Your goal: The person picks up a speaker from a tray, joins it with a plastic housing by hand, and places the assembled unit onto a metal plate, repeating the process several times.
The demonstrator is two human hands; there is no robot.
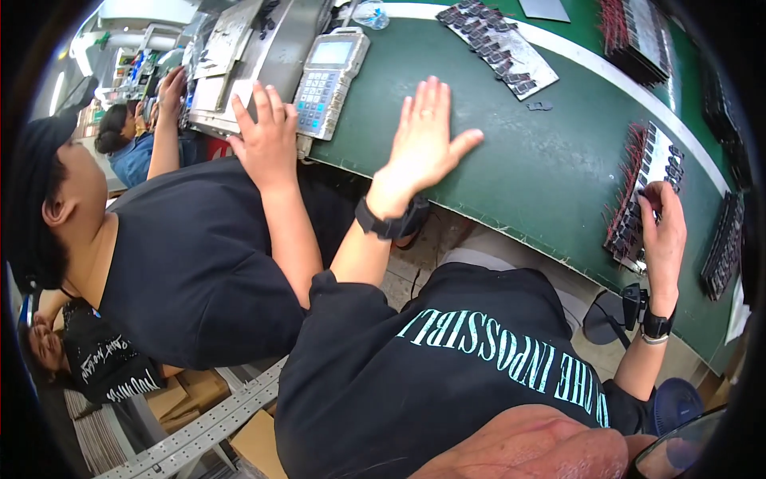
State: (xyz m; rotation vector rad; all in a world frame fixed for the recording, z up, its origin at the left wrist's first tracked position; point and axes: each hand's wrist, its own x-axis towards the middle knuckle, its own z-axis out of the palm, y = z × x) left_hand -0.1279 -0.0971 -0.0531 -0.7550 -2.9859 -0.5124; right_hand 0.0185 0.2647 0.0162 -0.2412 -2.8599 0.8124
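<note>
My left hand (427, 140) lies over the green tabletop (447, 199) with its fingers stretched out and nothing in them. At the right, my right hand (664, 227) is at a pale tray (659, 156) lined with small black parts, red wires sticking out along its left side. Its thumb and fingers are pinched together; whatever is between them is too small to make out. Beyond my left hand, another pale tray (511, 56) bears rows of black parts. One loose small dark piece (539, 106) rests beside that tray's near end.
A keypad controller with a screen (323, 84) stands left of my left hand. A co-worker's hand (267, 132) is beside it, near a metal machine (279, 56). Stacked trays with red wires (638, 40) sit at the far right; more black parts (724, 247) lie at the right edge.
</note>
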